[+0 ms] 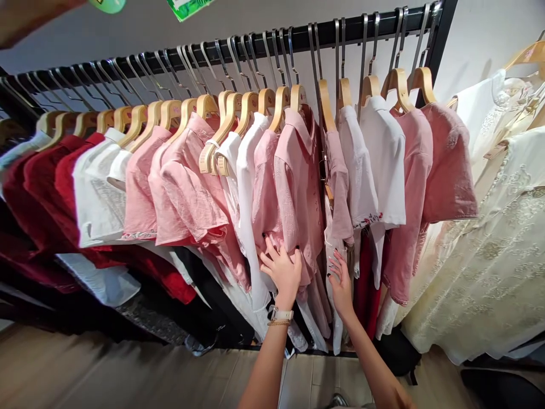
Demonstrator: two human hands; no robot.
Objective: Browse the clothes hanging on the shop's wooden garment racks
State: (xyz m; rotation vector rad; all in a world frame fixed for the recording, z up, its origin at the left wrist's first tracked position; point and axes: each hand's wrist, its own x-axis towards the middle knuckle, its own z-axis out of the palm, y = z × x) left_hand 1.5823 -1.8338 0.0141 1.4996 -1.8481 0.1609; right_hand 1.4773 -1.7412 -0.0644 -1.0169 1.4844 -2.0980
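Observation:
A black clothes rail (238, 48) carries many shirts on wooden hangers. My left hand (281, 268), with a watch and a bracelet at the wrist, presses its fingers into the sleeve of a pink shirt (298, 187) near the middle of the rail and seems to pinch the cloth. My right hand (342, 282) reaches into the gap just right of that shirt, fingers stretched out against a narrow pink and white garment (338, 187). It holds nothing that I can see.
Red shirts (42, 193) and white shirts (100, 199) hang at the left, more pink ones (183, 193) beside them. White tops (378, 165) and pink tops (443, 170) hang to the right. Cream lace dresses (489, 255) fill the far right. Wooden floor (128, 375) lies below.

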